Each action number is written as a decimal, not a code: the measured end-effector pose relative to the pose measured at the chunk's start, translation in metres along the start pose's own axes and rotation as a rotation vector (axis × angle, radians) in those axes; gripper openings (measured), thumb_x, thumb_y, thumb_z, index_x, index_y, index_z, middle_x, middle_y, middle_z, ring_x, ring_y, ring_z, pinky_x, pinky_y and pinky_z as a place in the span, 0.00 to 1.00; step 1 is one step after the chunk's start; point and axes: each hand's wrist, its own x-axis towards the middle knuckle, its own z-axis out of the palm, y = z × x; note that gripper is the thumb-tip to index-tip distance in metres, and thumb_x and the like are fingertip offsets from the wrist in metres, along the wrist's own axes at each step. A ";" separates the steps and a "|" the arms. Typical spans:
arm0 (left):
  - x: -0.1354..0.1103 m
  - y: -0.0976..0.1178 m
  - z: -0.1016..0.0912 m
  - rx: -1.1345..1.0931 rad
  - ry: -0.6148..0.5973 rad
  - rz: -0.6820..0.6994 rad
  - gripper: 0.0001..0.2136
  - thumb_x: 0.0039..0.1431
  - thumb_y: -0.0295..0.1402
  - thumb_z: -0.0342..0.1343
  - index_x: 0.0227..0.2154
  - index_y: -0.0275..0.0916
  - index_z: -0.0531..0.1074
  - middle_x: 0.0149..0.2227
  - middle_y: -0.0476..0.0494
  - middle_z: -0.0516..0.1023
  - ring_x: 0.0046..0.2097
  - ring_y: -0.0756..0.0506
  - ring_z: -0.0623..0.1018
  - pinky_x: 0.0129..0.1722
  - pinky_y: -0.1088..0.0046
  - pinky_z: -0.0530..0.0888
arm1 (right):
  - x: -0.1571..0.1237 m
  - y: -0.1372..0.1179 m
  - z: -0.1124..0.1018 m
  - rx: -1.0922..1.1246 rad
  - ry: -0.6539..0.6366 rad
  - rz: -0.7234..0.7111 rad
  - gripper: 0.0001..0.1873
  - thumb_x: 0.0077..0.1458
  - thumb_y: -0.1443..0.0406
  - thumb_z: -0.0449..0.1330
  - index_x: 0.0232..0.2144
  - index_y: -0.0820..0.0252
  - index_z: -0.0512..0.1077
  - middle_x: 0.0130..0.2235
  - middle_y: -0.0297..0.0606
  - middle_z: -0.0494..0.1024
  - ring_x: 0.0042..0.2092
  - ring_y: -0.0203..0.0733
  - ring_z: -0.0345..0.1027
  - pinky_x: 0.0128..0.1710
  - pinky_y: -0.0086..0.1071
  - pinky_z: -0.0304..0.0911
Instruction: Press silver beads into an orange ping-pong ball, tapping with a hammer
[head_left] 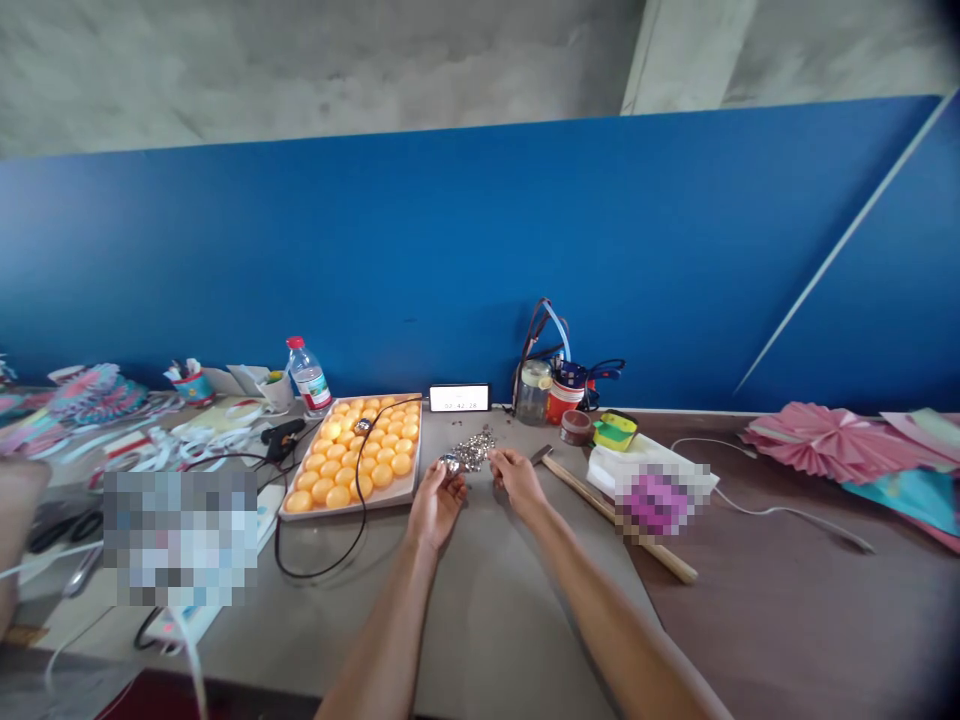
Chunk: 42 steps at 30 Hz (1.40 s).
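Note:
My left hand (436, 508) is closed around a small shiny, silvery rounded piece (452, 463) whose exact kind I cannot make out. Just beyond it, a loose pile of small glittering metallic bits (475, 450) lies on the grey table. To the right of the pile, my right hand (516, 476) has its thumb and fingers pinched together. Anything between those fingertips is too small to tell. Left of my hands, orange balls (347, 466) fill a shallow white tray (415, 480) in rows, with a silvery piece (364, 426) among them.
A hammer (615, 512) lies right of my right arm. Behind it are a lidded jar (534, 392), a red container (564, 404) and a yellow-green box (615, 431). A display (460, 398) stands by the blue partition (465, 250). A black cable (363, 525) loops beside the tray; a bottle (310, 380) stands behind.

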 end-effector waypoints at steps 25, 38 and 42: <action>-0.014 -0.007 0.009 0.288 -0.138 0.010 0.16 0.47 0.31 0.63 0.41 0.41 0.68 0.35 0.47 0.75 0.34 0.49 0.74 0.34 0.73 0.70 | -0.041 0.005 0.014 0.299 -0.237 0.085 0.11 0.37 0.62 0.65 0.23 0.59 0.67 0.19 0.26 0.64 0.21 0.29 0.51 0.24 0.27 0.47; -0.016 -0.006 0.011 0.305 -0.131 0.026 0.18 0.46 0.30 0.63 0.41 0.43 0.68 0.35 0.49 0.75 0.34 0.49 0.75 0.33 0.72 0.70 | -0.038 0.012 0.015 0.285 -0.216 0.070 0.11 0.37 0.61 0.64 0.22 0.59 0.67 0.18 0.26 0.66 0.21 0.29 0.54 0.22 0.26 0.49; -0.016 -0.006 0.013 0.318 -0.139 0.034 0.18 0.46 0.30 0.64 0.41 0.43 0.67 0.35 0.49 0.75 0.33 0.49 0.75 0.33 0.71 0.71 | -0.037 0.013 0.014 0.287 -0.217 0.065 0.11 0.37 0.61 0.64 0.22 0.59 0.67 0.18 0.26 0.66 0.20 0.29 0.54 0.22 0.26 0.49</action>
